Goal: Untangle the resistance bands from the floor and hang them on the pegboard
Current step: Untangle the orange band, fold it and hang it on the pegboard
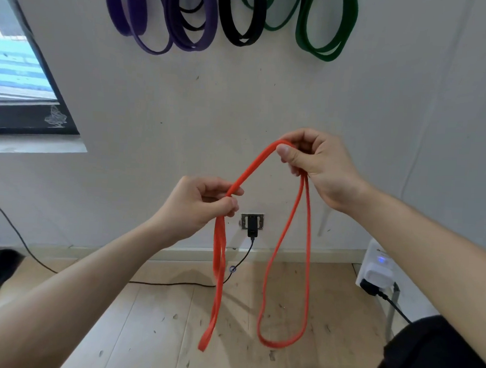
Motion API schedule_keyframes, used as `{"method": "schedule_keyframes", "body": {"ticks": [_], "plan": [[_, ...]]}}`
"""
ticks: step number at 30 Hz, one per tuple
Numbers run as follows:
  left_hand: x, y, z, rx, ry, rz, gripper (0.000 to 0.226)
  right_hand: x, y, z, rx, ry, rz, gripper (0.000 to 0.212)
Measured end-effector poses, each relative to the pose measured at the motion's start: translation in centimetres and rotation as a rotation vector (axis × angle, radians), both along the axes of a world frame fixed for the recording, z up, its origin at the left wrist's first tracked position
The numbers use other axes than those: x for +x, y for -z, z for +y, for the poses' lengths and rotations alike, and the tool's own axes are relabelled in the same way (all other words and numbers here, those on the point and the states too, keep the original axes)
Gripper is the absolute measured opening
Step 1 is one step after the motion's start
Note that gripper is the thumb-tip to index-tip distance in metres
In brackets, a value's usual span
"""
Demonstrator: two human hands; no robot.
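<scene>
A person stands facing the wall with an orange resistance band (285,270) raised between both hands, clear of the wooden floor (158,320). The left hand (199,207) has its grip pressed together on one stretch of the band, thumb over curled fingers; below it a narrow doubled length hangs, its tip low over the floor, though contact cannot be judged. The right hand (313,159), held higher, pinches the band between thumb and forefinger at the crest of a fold, and a wide open loop drops from it. Between the hands a single run of band slopes upward from left to right. Higher on the wall, purple bands (160,19), a black band (242,20) and green bands (326,30) already hang side by side; their pegs lie above the frame. Risks from here, as judged: the narrow doubled length may hide a twist, which would carry onto the peg if the band is lifted unchecked; either hanging loop could swing and cross the other, making a fresh tangle; a slackened pinch would let the stretchy band slide out and drop; and the low ends could snag the black cable (240,264) running from the wall socket (252,222).
</scene>
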State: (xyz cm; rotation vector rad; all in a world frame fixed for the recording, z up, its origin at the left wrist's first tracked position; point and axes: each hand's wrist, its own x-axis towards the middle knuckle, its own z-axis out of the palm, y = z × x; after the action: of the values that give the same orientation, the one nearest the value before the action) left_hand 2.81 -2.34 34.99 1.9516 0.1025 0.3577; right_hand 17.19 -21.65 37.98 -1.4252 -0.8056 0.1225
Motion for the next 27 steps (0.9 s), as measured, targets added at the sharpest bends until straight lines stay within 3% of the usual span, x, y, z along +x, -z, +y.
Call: {"method": "schedule_keyframes", "body": {"ticks": [6, 11, 14, 19, 27], "plan": [[-0.4, -0.2, 0.1, -0.058, -0.022, 0.0, 0.014, 1.2, 1.0, -1.7, -0.285, -0.151, 0.042, 0.007], [-0.2, -0.3, -0.2, -0.103, 0.012, -0.003, 0.013, 0.3, 1.6, -1.8, -0.568, -0.351, 0.012, 0.025], [-0.1, -0.4, -0.9, -0.122, 0.07, 0.0, 0.014, -1.2, 1.8, -0.3, -0.515, -0.363, -0.014, 0.026], [0.2, -0.4, -0.7, -0.126, 0.07, 0.028, 0.017, -1.7, 1.1, 0.3, -0.378, -0.162, -0.084, 0.008], [-0.3, 0.1, 0.3, -0.103, 0.04, 0.084, 0.009, 0.2, 0.1, 0.2, -0.117, -0.03, -0.053, 0.007]]}}
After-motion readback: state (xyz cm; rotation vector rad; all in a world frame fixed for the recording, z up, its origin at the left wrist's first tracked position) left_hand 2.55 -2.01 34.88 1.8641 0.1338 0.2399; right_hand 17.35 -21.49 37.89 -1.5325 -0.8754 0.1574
